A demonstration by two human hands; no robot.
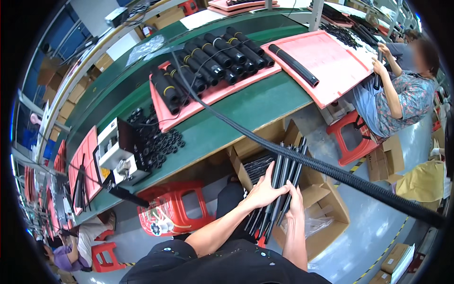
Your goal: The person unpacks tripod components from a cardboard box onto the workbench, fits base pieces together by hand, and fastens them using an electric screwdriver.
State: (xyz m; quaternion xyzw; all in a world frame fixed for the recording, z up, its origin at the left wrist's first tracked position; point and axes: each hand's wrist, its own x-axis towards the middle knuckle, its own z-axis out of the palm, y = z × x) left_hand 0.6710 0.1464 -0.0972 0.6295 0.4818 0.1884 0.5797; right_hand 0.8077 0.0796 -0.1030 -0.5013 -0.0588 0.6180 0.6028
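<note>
My left hand (266,190) and my right hand (295,202) are closed from either side around a bundle of slim black tubes (283,166). The bundle is tilted, its upper ends leaning away from me and its lower ends near my lap. Just beyond my left hand, an open cardboard box (235,162) holds more dark rods (258,170), some with a shiny, plastic-like look. How far the bundle is above that box, I cannot tell. A ribbed black hose (331,174) crosses the view in front of the bundle's upper part.
Thick black tubes (213,59) lie stacked on a pink tray on the green bench (246,109). Black rings (163,146) lie beside a small machine (118,146). A red stool (182,203) is at left, an open carton (338,213) at right. A co-worker (397,94) sits at far right.
</note>
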